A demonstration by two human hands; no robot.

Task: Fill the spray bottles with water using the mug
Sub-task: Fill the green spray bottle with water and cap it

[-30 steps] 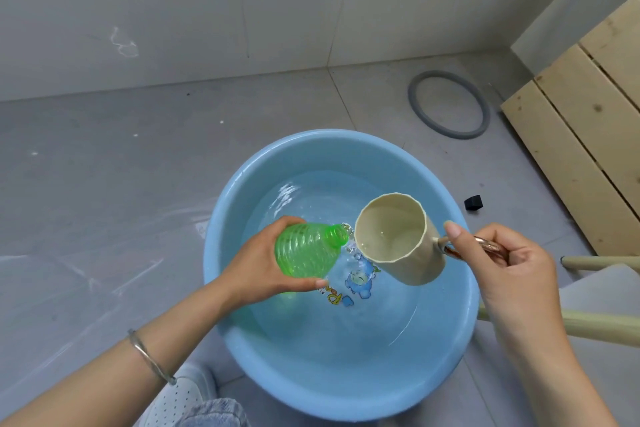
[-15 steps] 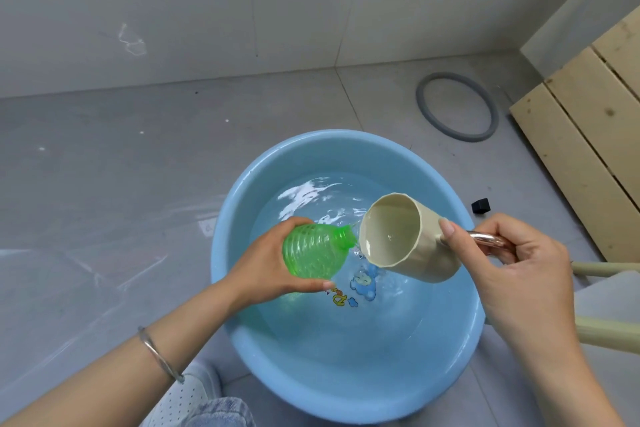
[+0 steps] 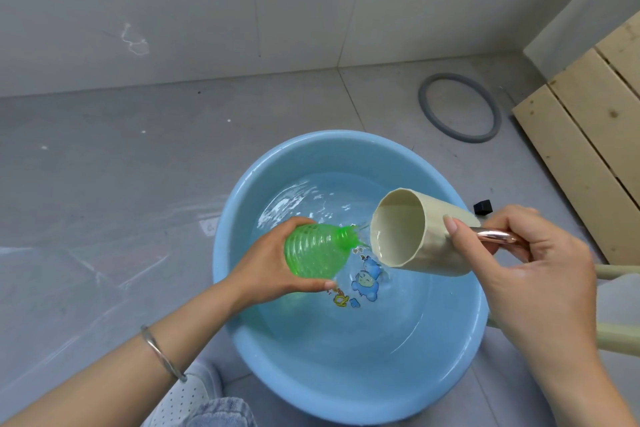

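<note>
Shoe [image 3: 183, 399]: a white perforated shoe is resting on the floor [image 3: 104, 184] at the near edge, beside a denim leg [image 3: 221, 412].
Bangle [image 3: 161, 354]: a silver band is sitting on the left wrist.
Basin [image 3: 311, 388]: a round blue basin is standing on the floor and is holding water [image 3: 381, 322]; a cartoon print [image 3: 365, 279] is showing through on its bottom.
Left hand [image 3: 266, 270]: it is wrapping its fingers and thumb round the bottle's body, over the basin's left side.
Spray bottle [image 3: 315, 250]: the ribbed green bottle, capless, is tilting with its open neck pointing right at the mug's mouth.
Right hand [image 3: 530, 274]: it is gripping the copper-coloured handle [image 3: 495, 236], with the thumb pressing on the mug's side.
Mug [image 3: 440, 253]: the cream mug is lying almost on its side above the water, its rim just beside the bottle's neck, where water is splashing.
Hands: they are working apart, each holding its own thing.
Black block [image 3: 483, 206]: it is sitting on the floor just past the basin's right rim.
Grey ring [image 3: 422, 97]: it is lying flat farther back.
Wooden slats [image 3: 588, 149]: they are lying along the right edge.
Wall [image 3: 242, 10]: pale tiles are closing off the far side.
</note>
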